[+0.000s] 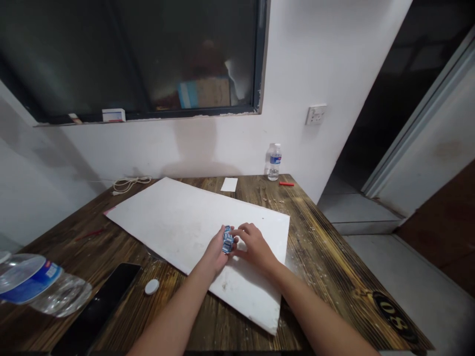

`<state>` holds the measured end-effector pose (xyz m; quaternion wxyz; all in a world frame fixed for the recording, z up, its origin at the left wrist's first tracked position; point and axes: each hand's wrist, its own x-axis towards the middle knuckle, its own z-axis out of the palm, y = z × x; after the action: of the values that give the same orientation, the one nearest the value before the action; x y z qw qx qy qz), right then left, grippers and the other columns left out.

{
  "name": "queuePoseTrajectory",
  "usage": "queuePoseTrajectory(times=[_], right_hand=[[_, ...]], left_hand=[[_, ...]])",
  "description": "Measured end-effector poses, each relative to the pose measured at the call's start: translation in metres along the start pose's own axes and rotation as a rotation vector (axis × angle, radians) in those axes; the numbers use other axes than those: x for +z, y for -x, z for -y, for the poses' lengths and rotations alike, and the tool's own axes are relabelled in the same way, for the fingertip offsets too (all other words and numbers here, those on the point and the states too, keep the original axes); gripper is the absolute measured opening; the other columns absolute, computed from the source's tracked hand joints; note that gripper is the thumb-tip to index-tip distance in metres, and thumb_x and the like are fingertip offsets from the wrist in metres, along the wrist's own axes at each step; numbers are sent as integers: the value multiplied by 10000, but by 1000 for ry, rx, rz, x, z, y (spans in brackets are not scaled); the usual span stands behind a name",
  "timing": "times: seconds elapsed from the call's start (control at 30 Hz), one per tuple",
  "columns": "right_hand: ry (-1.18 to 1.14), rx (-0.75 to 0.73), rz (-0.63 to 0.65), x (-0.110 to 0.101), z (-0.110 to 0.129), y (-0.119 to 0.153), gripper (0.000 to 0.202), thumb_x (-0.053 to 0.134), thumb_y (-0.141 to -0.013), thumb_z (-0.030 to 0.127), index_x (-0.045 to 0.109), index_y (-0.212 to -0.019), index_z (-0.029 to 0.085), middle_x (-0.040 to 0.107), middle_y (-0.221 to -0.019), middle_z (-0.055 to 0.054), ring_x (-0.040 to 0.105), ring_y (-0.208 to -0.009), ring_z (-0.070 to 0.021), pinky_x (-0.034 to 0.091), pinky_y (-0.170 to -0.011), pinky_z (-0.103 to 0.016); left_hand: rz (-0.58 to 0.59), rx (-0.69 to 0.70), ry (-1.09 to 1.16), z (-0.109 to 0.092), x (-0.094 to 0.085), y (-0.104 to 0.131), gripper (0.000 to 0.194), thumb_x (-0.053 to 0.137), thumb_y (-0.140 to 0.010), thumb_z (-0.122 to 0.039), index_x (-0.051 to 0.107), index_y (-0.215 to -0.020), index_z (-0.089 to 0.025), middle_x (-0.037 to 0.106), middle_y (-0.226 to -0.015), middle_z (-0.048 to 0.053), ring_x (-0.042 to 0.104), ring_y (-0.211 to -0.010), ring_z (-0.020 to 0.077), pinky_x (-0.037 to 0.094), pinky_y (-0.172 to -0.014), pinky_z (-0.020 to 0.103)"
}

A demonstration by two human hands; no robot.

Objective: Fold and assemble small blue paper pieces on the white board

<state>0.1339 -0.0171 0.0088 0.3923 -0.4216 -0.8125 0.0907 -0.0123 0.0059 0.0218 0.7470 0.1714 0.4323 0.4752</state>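
Over the white board (170, 217), my left hand (215, 249) is closed around a small blue-and-white patterned object (227, 240). Too little of it shows to tell its kind. From the right, my right hand (254, 244) reaches to the same object, its curved fingers and thumb at the near edge. Part of the object is hidden by the fingers. Both hands are close together above the board's right half.
A large water bottle (40, 284) lies at left beside a black phone (98, 306) and a white cap (152, 287). Toward the wall are a coiled cable (129, 184), a white paper (229, 184), a small water bottle (273, 165) and a red stick (286, 184).
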Motion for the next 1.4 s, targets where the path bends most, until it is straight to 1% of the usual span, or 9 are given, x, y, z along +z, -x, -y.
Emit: queuePoseTrajectory(times=[0.17, 0.43, 0.53, 0.8, 0.97, 1.07, 1.13, 1.3, 1.4], right_hand=[[153, -1, 18, -2, -4, 0, 201, 716, -825, 266, 709, -1025, 252, 600, -1019, -79, 498, -907, -222, 383, -782, -355], [156, -120, -7, -3, 3, 2, 410, 760, -779, 320, 673, -1179, 312, 594, -1137, -84, 478, -995, -242, 359, -839, -377], [164, -146, 0, 1, 3, 3, 272, 737, -812, 322, 715, -1083, 316, 619, -1116, -71, 484, -975, -225, 350, -823, -366], [185, -81, -6, 5, -1, 3, 122, 683, -867, 273, 753, -958, 315, 664, -984, -44, 495, -924, -198, 331, -773, -346], [11, 2, -75, -2, -4, 0, 156, 606, -919, 272, 734, -1007, 281, 676, -1027, -50, 524, -984, -206, 370, -840, -361], [-83, 82, -113, -12, -9, -2, 147, 601, -919, 311, 727, -970, 254, 653, -985, -55, 534, -951, -204, 394, -857, -363], [-109, 86, -44, -20, -11, -3, 172, 680, -856, 377, 724, -966, 252, 629, -971, -55, 527, -924, -205, 409, -852, -358], [-116, -9, 260, -30, -6, 1, 703, 858, -582, 524, 642, -1229, 353, 583, -1133, -54, 478, -1014, -236, 426, -893, -368], [-71, -62, 391, -26, -2, 3, 586, 864, -567, 523, 713, -1116, 388, 596, -1099, -41, 465, -1005, -243, 415, -885, -372]], left_hand=[[60, -2, 27, 3, 2, 3, 288, 466, -972, -353, 623, -976, -112, 656, -749, 39, 617, -577, 100, 454, -477, 192], [87, -70, -11, 3, 7, 10, 343, 438, -973, -423, 601, -961, -121, 660, -732, 56, 620, -571, 130, 451, -457, 207], [97, -71, 18, 4, 9, 12, 314, 425, -982, -390, 580, -916, -125, 626, -679, 37, 577, -512, 119, 449, -453, 214], [228, -160, 146, 5, 9, 12, 349, 365, -1006, -338, 568, -870, -89, 595, -690, 46, 550, -532, 94, 461, -483, 193], [205, -54, 151, 4, 7, 9, 104, 511, -939, -135, 584, -878, -93, 617, -758, 42, 571, -573, 66, 522, -547, 172], [170, 7, 121, 0, 4, 8, 68, 533, -917, -108, 598, -909, -91, 648, -833, 85, 644, -680, 110, 591, -653, 233], [119, 21, 124, -3, 3, 7, 76, 528, -913, -91, 601, -931, -83, 656, -842, 101, 670, -729, 129, 602, -677, 239], [77, 79, 91, -8, -1, 4, 183, 526, -859, 13, 612, -991, -80, 692, -910, 122, 701, -807, 142, 603, -724, 227], [57, 131, 33, -8, -3, 4, 184, 561, -843, 5, 624, -994, -80, 709, -979, 142, 714, -853, 169, 607, -753, 248]])
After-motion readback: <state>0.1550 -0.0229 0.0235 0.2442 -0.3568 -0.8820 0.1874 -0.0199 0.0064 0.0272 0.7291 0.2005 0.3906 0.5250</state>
